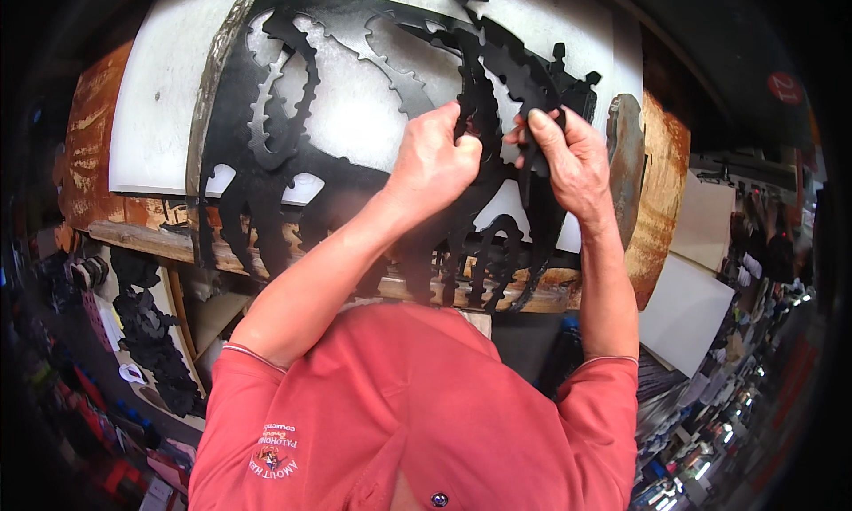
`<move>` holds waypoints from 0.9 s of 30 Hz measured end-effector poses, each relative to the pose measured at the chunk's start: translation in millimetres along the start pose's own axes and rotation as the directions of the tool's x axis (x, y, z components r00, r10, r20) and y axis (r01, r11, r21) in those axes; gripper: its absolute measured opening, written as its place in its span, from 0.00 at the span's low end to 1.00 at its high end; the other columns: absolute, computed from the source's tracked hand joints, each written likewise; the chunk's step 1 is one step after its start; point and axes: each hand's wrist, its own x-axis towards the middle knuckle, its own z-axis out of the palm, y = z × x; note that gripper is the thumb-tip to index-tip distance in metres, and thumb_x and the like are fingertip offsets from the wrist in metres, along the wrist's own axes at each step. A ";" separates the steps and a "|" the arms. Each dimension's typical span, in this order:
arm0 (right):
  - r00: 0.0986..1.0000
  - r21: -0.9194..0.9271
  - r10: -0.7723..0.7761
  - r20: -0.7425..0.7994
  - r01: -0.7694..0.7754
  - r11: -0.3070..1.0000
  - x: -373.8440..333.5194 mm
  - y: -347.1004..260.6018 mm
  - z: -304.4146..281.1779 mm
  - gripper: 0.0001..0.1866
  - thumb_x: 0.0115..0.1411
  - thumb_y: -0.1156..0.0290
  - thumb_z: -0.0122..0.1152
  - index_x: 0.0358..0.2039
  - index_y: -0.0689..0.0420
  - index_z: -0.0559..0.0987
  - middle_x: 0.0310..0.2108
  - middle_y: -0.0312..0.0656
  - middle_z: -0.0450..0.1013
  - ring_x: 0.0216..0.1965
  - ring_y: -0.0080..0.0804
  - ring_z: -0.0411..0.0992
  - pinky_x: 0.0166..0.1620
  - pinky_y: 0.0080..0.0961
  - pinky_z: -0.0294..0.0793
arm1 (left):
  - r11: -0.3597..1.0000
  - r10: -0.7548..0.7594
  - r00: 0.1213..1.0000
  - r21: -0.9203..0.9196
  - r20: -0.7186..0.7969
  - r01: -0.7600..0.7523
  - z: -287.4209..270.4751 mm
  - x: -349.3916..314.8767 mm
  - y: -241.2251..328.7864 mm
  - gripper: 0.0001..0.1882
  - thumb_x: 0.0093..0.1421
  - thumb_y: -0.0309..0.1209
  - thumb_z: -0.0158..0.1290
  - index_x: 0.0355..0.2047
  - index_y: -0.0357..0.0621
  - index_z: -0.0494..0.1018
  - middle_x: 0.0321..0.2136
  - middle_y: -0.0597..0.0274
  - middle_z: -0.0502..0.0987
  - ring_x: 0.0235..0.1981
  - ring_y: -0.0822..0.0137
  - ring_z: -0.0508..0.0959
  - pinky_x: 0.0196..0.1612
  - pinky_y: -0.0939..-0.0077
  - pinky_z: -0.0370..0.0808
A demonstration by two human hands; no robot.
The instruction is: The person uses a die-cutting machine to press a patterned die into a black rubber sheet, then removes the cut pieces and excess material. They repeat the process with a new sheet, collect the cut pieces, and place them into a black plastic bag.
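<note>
A thin black sheet full of curved cut-outs with notched edges lies over a white board and hangs past its near edge. My left hand is closed in a fist-like grip on a narrow strip of this sheet, right of the middle. Close by on the right, my right hand pinches a long curved black piece with notched edges between thumb and fingers. That piece stands raised toward the far side. Whether it is still joined to the sheet I cannot tell.
A worn grey bar lies along the sheet's left side. On the right is another worn bar. The bench has a wooden front edge. Black scraps lie at lower left; pale panels stand at right.
</note>
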 end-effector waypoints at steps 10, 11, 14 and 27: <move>0.792 -0.829 -0.530 0.303 0.493 0.264 -5.1 -1.2 35.6 0.08 0.58 0.81 0.62 0.38 0.64 0.76 0.32 0.48 0.69 0.35 0.45 0.74 0.37 0.37 0.79 | 0.901 -0.247 0.956 -0.326 0.161 0.288 -18.0 -8.8 -11.7 0.09 0.67 0.29 0.58 0.41 0.35 0.80 0.33 0.65 0.82 0.32 0.78 0.78 0.37 0.80 0.76; 0.799 -0.833 -0.513 0.314 0.491 0.255 -7.6 -1.4 37.4 0.08 0.58 0.80 0.62 0.39 0.64 0.76 0.32 0.49 0.69 0.36 0.45 0.74 0.37 0.37 0.79 | 0.887 -0.257 0.950 -0.345 0.180 0.306 -18.5 -9.3 -11.7 0.09 0.67 0.28 0.58 0.43 0.35 0.80 0.36 0.65 0.82 0.34 0.78 0.78 0.38 0.81 0.75; 0.828 -0.790 -0.438 0.351 0.513 0.337 -12.1 -4.9 33.0 0.16 0.58 0.77 0.64 0.46 0.69 0.75 0.37 0.51 0.71 0.39 0.50 0.74 0.42 0.41 0.78 | 0.865 -0.250 0.954 -0.406 0.163 0.296 -17.8 -8.8 -10.1 0.09 0.67 0.28 0.58 0.40 0.34 0.81 0.32 0.64 0.82 0.32 0.77 0.78 0.37 0.80 0.77; 0.899 -0.855 -0.435 0.055 0.268 0.445 17.3 -26.6 -52.1 0.08 0.61 0.81 0.57 0.40 0.66 0.80 0.35 0.57 0.80 0.35 0.57 0.80 0.40 0.44 0.80 | 0.990 0.016 1.000 -0.144 0.008 -0.015 1.2 -22.2 -11.1 0.13 0.74 0.30 0.52 0.39 0.31 0.81 0.30 0.55 0.86 0.28 0.73 0.83 0.29 0.76 0.78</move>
